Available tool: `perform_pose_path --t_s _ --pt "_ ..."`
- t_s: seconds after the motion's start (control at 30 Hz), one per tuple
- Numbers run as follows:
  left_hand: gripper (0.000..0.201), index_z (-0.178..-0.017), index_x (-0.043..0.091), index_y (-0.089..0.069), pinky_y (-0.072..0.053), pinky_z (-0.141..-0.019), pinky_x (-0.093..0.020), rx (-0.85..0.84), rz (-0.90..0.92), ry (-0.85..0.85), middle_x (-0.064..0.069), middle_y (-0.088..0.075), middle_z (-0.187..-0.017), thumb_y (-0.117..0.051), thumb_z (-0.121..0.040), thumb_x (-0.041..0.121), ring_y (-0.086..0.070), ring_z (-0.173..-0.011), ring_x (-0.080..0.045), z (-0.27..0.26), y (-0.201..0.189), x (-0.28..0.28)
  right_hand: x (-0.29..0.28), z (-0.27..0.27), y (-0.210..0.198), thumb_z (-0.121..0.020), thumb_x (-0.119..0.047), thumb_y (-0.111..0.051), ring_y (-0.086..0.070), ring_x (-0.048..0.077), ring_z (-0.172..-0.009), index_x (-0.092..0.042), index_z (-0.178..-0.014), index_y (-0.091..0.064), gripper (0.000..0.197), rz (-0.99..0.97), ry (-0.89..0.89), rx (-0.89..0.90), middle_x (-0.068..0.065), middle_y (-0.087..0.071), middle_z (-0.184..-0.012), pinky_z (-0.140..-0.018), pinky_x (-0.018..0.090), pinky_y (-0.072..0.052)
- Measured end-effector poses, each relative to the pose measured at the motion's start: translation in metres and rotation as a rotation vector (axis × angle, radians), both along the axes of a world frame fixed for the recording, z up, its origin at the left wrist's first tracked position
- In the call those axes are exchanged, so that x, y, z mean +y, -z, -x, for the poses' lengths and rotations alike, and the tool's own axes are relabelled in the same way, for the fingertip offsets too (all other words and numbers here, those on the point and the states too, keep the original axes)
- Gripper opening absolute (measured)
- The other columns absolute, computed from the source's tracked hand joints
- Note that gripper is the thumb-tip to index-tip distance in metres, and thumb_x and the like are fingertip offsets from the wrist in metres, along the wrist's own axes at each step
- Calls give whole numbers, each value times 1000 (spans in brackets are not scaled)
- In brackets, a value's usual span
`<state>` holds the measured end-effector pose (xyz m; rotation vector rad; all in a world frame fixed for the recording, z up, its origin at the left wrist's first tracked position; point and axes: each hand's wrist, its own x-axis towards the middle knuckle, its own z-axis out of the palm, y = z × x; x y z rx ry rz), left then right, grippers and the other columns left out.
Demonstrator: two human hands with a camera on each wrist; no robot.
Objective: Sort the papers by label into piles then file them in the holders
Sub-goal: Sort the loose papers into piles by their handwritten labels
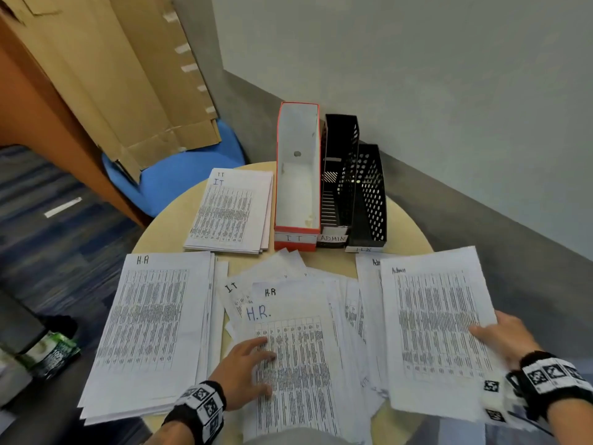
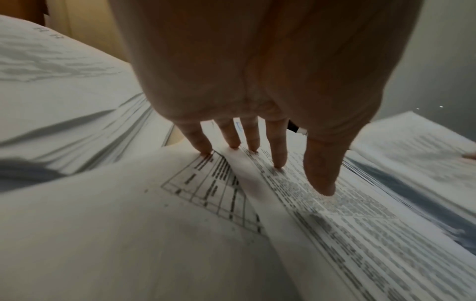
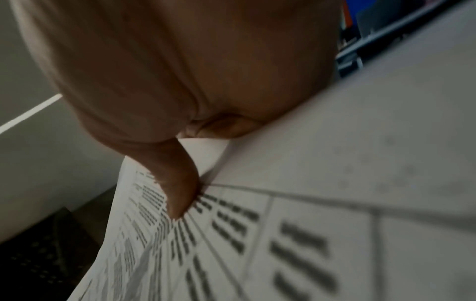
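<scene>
At the far left of the round pale wooden bench (image 1: 407, 220) lies a thick pile of white printed sheets headed "H.R" (image 1: 150, 326), its near corner hanging past the bench edge. Behind it, further back, sits a smaller neat pile of sheets headed "IT" (image 1: 229, 211). In the middle is a loose, fanned heap of unsorted white papers (image 1: 321, 284), and its top sheet marked "H.R." in blue (image 1: 295, 364) carries the left hand (image 1: 245, 370), which rests flat with straight spread fingers (image 2: 279, 146), the tips pressing on the printed table, gripping nothing. Behind the heap three holders stand side by side, touching: a tall red-edged white cardboard file holder labelled "IT" (image 1: 296, 175), a black slotted plastic holder labelled "ADMIN" (image 1: 337, 175), and a shorter black perforated plastic holder (image 1: 369, 200) whose label is too blurred to read surely. To the right, a white sheet headed "Admin" (image 1: 439, 326) is raised over another sheet with the same heading (image 1: 367, 277); the right hand (image 1: 503, 338) pinches it at its right edge, thumb (image 3: 180, 189) on the printed face, the other fingers hidden beneath.
</scene>
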<state>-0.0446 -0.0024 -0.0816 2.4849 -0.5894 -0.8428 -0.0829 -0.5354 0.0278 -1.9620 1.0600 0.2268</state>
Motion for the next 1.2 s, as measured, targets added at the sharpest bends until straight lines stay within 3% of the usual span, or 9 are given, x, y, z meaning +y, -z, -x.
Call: perform_pose_path --t_s 0.13,0.4,0.5,0.6,0.7,0.83,1.0,1.1,1.2 --pt "52 -127 61 -39 -19 -124 -35 22 27 -12 22 -19 -163 -69 -85 61 -17 -151 -8 -4 -1 1 -9 -15 -5 -91 2 -69 -73 29 -88 -10 -115 -70 27 26 -99 64 6 -76 -96 -77 36 -54" --pt "48 -121 59 -43 -19 -124 -33 33 58 -52 22 -21 -161 -71 -82 66 -19 -151 -9 -1 1 0 8 -59 -3 -83 -14 -83 -59 34 -122 -7 -142 -49 69 232 -177 103 15 -60 -137 -101 43 -46" --pt "49 -125 55 -46 -23 -123 -34 28 58 -84 17 -25 -160 -71 -84 61 -24 -148 -12 -3 -2 -5 67 -59 3 -85 -19 -78 -62 27 -116 -16 -127 -60 46 372 -353 15 5 -64 -130 -101 39 -48" --pt "62 -141 30 -51 -31 -120 -33 -23 39 -299 4 -27 -158 -75 -87 48 -35 -143 -17 -8 0 -15 143 -48 26 -89 -17 -72 -64 12 -98 -27 -100 -63 17 194 -599 44 -5 -68 -110 -92 32 -55" --pt "78 -151 12 -38 -36 -117 -32 -10 -37 -532 -9 -31 -154 -76 -88 39 -42 -139 -25 -18 -1 -25 205 -39 55 -90 -24 -72 -62 7 -96 -23 -111 -61 24 25 -741 182 -4 -67 -110 -74 14 -46" --pt "77 -145 9 -36 -57 -89 -30 149 -18 -683 -5 -64 -109 -78 -87 36 -65 -99 -19 -26 -3 -36 242 -34 75 -92 -25 -71 -56 0 -84 -20 -108 -52 25 -29 -655 185 -6 -63 -101 -65 10 -40" --pt "82 -141 9 -42 -48 -110 -38 95 -65 -786 -10 -45 -140 -82 -79 44 -52 -126 -26 -24 0 -32 240 -26 92 -82 -19 -74 -72 20 -81 -8 -93 -70 16 -108 -719 172 6 -75 -90 -73 34 -62" --pt "86 -142 12 -42 -48 -108 -38 87 49 -822 -5 -48 -136 -85 -77 48 -52 -121 -22 -23 1 -29 227 -17 88 -87 -12 -72 -74 15 -85 -9 -87 -75 4 -196 -644 64 2 -78 -89 -85 35 -62" --pt "66 -132 19 -53 -52 -97 -31 159 230 -834 6 -60 -118 -79 -82 54 -60 -106 -12 -25 -11 -29 205 -9 84 -89 -2 -68 -70 21 -76 -3 -87 -73 6 -292 -395 0 10 -75 -84 -78 39 -62"
